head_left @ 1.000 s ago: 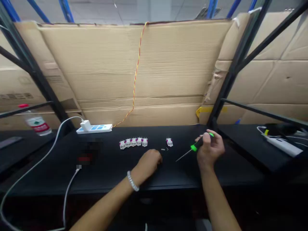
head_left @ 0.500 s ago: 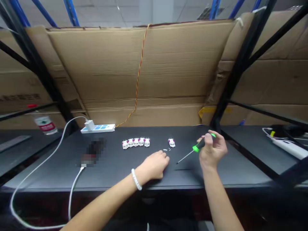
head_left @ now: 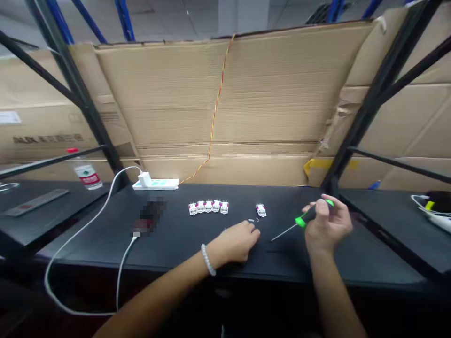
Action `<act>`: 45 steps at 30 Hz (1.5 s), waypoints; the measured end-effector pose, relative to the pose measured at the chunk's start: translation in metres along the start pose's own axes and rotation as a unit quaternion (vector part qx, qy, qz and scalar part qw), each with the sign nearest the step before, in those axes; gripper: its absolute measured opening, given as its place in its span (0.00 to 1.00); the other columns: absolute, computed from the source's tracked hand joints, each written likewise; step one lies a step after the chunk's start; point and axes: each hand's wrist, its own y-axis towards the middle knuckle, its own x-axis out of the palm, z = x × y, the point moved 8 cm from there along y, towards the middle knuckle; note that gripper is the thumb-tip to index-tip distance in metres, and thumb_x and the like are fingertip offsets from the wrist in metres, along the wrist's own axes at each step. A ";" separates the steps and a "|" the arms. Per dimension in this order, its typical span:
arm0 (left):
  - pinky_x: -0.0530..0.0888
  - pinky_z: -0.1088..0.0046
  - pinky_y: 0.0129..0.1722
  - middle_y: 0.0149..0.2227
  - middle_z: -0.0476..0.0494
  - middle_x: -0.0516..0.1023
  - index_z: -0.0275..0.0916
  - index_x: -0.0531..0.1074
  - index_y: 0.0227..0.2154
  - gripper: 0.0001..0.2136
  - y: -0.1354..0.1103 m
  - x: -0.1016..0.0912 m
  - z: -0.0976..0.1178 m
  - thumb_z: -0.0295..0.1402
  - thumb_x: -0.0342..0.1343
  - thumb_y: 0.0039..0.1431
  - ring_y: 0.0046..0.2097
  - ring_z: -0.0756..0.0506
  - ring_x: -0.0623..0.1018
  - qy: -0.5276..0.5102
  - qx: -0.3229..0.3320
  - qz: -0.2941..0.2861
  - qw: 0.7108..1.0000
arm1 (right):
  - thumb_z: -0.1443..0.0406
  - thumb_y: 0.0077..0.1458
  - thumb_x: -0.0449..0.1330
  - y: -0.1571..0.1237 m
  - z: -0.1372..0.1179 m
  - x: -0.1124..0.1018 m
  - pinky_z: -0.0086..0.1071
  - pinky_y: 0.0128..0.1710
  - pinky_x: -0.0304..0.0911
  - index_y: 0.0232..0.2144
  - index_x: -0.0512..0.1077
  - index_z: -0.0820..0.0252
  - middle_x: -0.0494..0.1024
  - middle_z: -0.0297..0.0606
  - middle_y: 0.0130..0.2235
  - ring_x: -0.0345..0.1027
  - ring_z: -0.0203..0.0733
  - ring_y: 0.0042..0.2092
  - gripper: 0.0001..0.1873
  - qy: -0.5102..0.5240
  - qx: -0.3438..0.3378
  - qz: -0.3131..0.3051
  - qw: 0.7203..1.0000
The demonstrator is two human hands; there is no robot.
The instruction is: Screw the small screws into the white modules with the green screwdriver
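My right hand (head_left: 327, 225) is closed round a screwdriver (head_left: 306, 218) with a black and green handle, its thin shaft pointing down-left just above the black table (head_left: 183, 244). My left hand (head_left: 237, 241) rests on the table with a bead bracelet on the wrist, fingers loosely extended and reaching toward tiny metal bits (head_left: 252, 219). One small white and pink part (head_left: 260, 210) lies just beyond those bits. A row of several like parts (head_left: 208, 207) sits further left.
A white power strip (head_left: 157, 184) with a plugged charger and white cable (head_left: 88, 225) lies at the back left. A blurred dark object (head_left: 150, 217) sits on the cable's end. Cardboard sheets stand behind, between black frame posts. A water bottle (head_left: 84, 171) stands on the left table.
My left hand has slid forward and uncurled its fingers toward the tiny metal bits. The right hand keeps its hold on the screwdriver. The view has swung left.
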 end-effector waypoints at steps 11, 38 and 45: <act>0.76 0.68 0.52 0.44 0.42 0.79 0.39 0.80 0.42 0.14 -0.057 -0.028 -0.044 0.22 0.48 0.71 0.46 0.44 0.79 -0.272 -0.055 0.160 0.947 | 0.56 0.48 0.73 0.001 0.002 -0.001 0.29 0.20 0.69 0.37 0.77 0.60 0.75 0.25 0.25 0.71 0.35 0.20 0.18 0.010 -0.008 0.003 1.000; 0.66 0.52 0.65 0.53 0.43 0.78 0.47 0.86 0.38 0.07 -0.077 0.008 -0.060 0.27 0.66 0.65 0.59 0.38 0.72 -0.309 -0.118 0.160 0.930 | 0.57 0.49 0.72 0.001 0.003 0.000 0.29 0.21 0.67 0.38 0.77 0.60 0.76 0.26 0.25 0.70 0.34 0.20 0.17 -0.001 -0.009 -0.006 1.000; 0.68 0.54 0.63 0.52 0.42 0.77 0.47 0.86 0.40 0.07 -0.079 0.004 -0.054 0.28 0.64 0.66 0.57 0.39 0.74 -0.303 -0.111 0.162 0.933 | 0.56 0.48 0.72 0.000 0.000 0.002 0.30 0.21 0.67 0.37 0.77 0.60 0.75 0.25 0.25 0.71 0.35 0.20 0.18 -0.007 -0.001 -0.008 1.000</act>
